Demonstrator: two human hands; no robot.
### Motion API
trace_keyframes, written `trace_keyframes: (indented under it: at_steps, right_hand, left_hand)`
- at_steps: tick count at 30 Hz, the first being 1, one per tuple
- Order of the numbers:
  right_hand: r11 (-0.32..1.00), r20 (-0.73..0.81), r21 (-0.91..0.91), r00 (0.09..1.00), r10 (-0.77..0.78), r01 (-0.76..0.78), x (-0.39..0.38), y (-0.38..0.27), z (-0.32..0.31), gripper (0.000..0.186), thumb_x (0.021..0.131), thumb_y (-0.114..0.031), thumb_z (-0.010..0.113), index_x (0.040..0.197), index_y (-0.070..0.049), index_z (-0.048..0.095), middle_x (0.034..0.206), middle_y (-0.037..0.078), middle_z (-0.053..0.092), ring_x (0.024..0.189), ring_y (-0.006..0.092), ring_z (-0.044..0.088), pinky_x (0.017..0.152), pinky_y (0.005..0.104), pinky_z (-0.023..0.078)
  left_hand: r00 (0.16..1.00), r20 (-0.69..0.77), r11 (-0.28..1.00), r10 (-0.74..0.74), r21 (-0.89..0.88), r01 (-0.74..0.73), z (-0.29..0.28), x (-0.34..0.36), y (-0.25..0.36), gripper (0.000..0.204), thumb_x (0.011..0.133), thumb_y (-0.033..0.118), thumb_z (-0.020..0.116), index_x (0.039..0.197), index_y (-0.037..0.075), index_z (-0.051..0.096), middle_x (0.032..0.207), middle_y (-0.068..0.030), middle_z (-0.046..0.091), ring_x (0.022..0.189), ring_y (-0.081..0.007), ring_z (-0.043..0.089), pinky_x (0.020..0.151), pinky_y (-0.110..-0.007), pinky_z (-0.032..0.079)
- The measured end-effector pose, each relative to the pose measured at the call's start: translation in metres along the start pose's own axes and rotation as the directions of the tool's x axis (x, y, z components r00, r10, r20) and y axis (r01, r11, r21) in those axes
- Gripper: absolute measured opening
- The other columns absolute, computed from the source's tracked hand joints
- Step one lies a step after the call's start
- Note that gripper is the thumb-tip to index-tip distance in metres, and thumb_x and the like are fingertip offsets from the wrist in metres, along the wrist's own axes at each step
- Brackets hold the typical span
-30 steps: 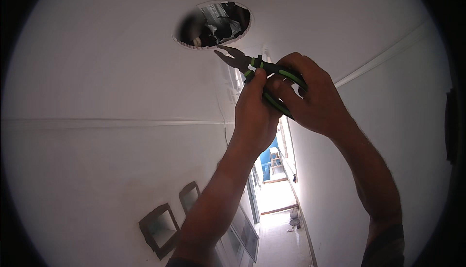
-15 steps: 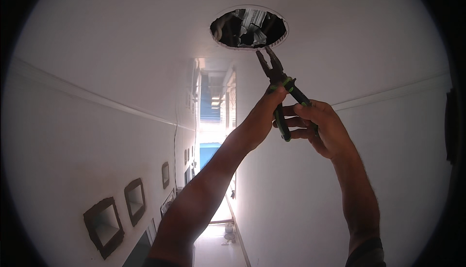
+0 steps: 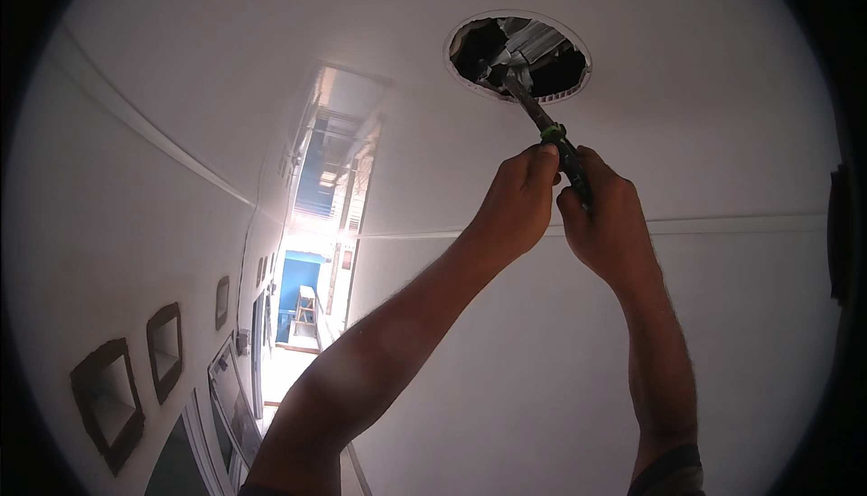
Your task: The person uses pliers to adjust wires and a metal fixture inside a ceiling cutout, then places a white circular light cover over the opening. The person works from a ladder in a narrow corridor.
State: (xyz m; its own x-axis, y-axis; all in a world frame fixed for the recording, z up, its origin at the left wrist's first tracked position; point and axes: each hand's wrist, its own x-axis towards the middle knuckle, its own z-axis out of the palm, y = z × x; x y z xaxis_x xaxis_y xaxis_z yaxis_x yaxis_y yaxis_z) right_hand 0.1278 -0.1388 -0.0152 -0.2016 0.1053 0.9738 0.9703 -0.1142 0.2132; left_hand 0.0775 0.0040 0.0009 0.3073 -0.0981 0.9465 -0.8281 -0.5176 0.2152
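Note:
Overhead, a round hole with a pale rough rim (image 3: pixel 569 95) opens in the ceiling. Bent silvery metal strips (image 3: pixel 535 44) show inside its dark interior. A pair of pliers (image 3: pixel 535 110) with black and green handles points up into the hole, the jaws overlapping the metal there. Whether the jaws grip the metal is hard to make out. My left hand (image 3: pixel 522 196) is closed round the pliers near the top of the handles, thumb pressed on them. Lower down, my right hand (image 3: pixel 612 225) wraps the handles from the right, its fingers partly hidden.
Several square openings with dark brown edges (image 3: pixel 108 403) line the left wall. A window or door frame (image 3: pixel 233 397) stands beyond them. Far off, a stepladder (image 3: pixel 305 311) stands by a blue wall in bright light. A pale trim strip (image 3: pixel 704 226) runs along the wall on the right.
The pliers have risen into the hole, with their handles brought together. My right hand has closed round them. The view has swung, so the hole now sits further right.

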Motion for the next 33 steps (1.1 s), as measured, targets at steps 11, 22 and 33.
trace_keyframes:
  at_steps: [11,22,33]
  right_hand:
    - [0.939,0.12,-0.34,0.987,0.102,-0.056,0.006,-0.039,-0.022,0.013,0.088,-0.006,0.058,0.093,0.003,0.066,0.079,0.021,0.07,0.074,0.0428,0.07,0.069,0.0491,0.057]
    - [0.844,0.229,-0.532,0.971,0.065,0.069,0.035,-0.077,-0.023,0.015,0.092,-0.01,0.058,0.091,0.004,0.064,0.077,0.024,0.069,0.074,0.0415,0.07,0.069,0.0483,0.054]
    - [0.941,0.434,-0.159,0.835,0.339,-0.3,0.062,-0.085,-0.036,0.03,0.098,-0.022,0.053,0.085,0.005,0.061,0.064,0.008,0.062,0.048,0.015,0.057,0.043,0.0287,0.043]
  left_hand:
    - [0.999,0.039,0.953,0.023,-0.301,-0.01,0.008,-0.019,0.004,0.054,0.109,0.045,0.031,0.129,0.001,0.056,0.125,-0.0105,0.062,0.124,-0.0201,0.057,0.103,-0.045,0.051]
    - [1.0,-0.018,0.826,-0.006,-0.563,-0.005,0.001,-0.021,0.025,0.052,0.108,0.046,0.035,0.127,0.002,0.056,0.127,-0.0101,0.061,0.123,-0.0198,0.056,0.102,-0.044,0.048]
    - [0.982,-0.014,0.433,0.19,-0.896,-0.096,0.021,-0.008,0.027,0.049,0.103,0.048,0.052,0.116,0.001,0.058,0.098,-0.0121,0.065,0.084,-0.0209,0.066,0.068,-0.039,0.055]
